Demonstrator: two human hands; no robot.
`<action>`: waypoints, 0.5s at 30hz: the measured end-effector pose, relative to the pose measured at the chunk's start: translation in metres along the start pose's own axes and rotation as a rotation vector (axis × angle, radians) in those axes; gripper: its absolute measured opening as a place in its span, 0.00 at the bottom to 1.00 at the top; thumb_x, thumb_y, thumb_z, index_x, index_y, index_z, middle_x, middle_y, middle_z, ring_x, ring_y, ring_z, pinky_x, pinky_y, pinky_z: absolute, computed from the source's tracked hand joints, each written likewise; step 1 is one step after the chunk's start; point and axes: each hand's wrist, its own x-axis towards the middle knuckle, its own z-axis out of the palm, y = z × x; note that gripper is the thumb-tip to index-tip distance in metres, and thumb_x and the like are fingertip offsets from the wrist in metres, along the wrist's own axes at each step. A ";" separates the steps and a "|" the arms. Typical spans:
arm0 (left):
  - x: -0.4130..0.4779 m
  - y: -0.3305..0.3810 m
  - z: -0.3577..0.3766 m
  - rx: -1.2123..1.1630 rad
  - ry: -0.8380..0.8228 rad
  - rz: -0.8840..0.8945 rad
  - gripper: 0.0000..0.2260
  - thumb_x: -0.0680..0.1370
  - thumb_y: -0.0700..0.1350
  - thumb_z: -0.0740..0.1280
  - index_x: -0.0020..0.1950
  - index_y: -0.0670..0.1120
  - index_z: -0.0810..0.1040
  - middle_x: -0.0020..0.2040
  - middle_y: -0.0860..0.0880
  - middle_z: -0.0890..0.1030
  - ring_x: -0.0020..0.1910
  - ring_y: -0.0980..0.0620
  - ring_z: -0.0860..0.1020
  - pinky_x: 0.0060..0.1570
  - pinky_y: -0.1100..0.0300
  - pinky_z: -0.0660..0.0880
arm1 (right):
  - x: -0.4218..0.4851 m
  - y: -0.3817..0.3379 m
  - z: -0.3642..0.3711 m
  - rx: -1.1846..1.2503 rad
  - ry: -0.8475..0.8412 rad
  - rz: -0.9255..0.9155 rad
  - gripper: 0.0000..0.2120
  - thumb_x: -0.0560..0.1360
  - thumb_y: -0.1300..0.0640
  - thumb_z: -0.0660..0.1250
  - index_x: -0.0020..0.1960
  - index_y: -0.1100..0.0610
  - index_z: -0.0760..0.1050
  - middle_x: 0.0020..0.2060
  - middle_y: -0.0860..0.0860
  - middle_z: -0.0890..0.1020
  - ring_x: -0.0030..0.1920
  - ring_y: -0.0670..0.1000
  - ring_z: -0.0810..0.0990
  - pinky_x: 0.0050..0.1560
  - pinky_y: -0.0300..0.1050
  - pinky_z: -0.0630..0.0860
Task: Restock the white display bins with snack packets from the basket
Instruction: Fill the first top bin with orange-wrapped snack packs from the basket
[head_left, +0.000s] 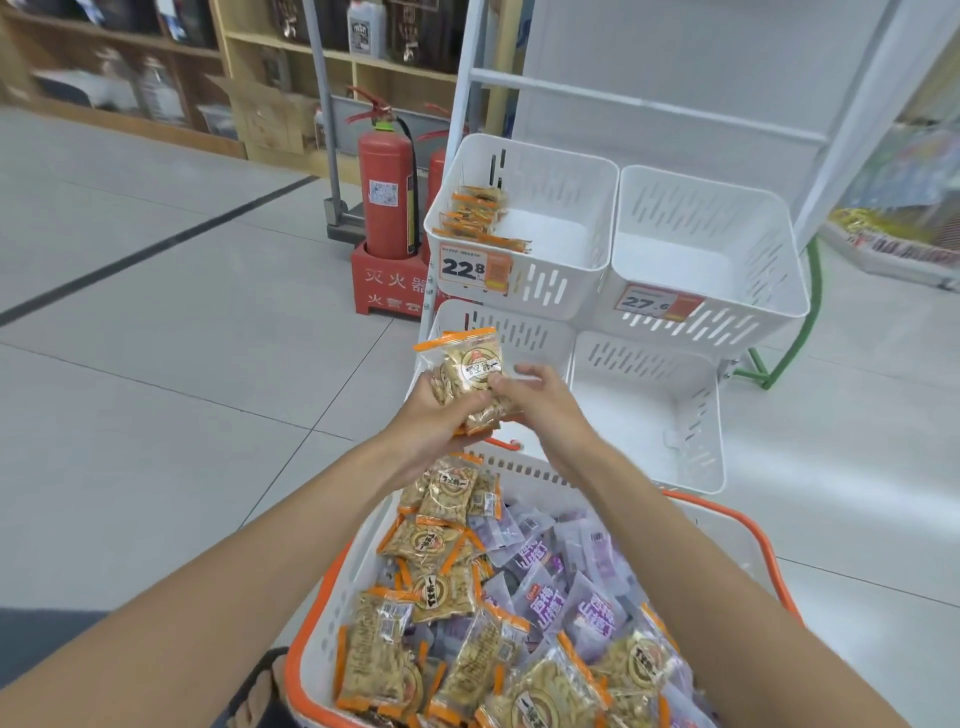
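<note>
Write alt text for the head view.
Left hand and right hand hold orange packets above a basket full of orange and purple packets. Ahead stand white bins; the upper-left bin holds a few orange packets, the upper-right bin none.

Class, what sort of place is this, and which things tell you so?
Most likely a shop: price tags on white display bins, and a basket of snack packets.

At twelve o'clock, "22.8" on the orange price tag (470, 270) of the upper left white bin (550, 171). Toward one o'clock, "27.6" on the second tag (655, 303), fixed to the upper right white bin (727, 208). At eleven o'clock, "灭火器" on the red extinguisher stand (389, 286).
</note>
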 end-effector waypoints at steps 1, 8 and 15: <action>0.007 0.008 0.000 0.061 -0.027 0.006 0.24 0.76 0.41 0.72 0.69 0.46 0.66 0.60 0.43 0.81 0.54 0.47 0.83 0.55 0.49 0.80 | 0.006 -0.011 -0.010 0.066 -0.080 0.014 0.25 0.74 0.54 0.72 0.67 0.57 0.67 0.54 0.55 0.82 0.51 0.53 0.81 0.53 0.47 0.77; 0.069 0.105 0.027 0.564 -0.270 0.163 0.28 0.80 0.44 0.66 0.73 0.53 0.54 0.62 0.49 0.76 0.59 0.54 0.77 0.57 0.59 0.77 | 0.066 -0.103 -0.071 0.022 -0.406 -0.087 0.23 0.71 0.63 0.73 0.65 0.60 0.74 0.56 0.55 0.82 0.55 0.53 0.81 0.59 0.49 0.76; 0.195 0.183 0.034 0.855 -0.193 0.396 0.41 0.76 0.50 0.72 0.80 0.51 0.48 0.75 0.48 0.67 0.69 0.50 0.71 0.67 0.55 0.71 | 0.182 -0.174 -0.103 -0.128 -0.190 -0.291 0.21 0.70 0.65 0.75 0.61 0.57 0.76 0.53 0.56 0.84 0.53 0.54 0.83 0.53 0.49 0.81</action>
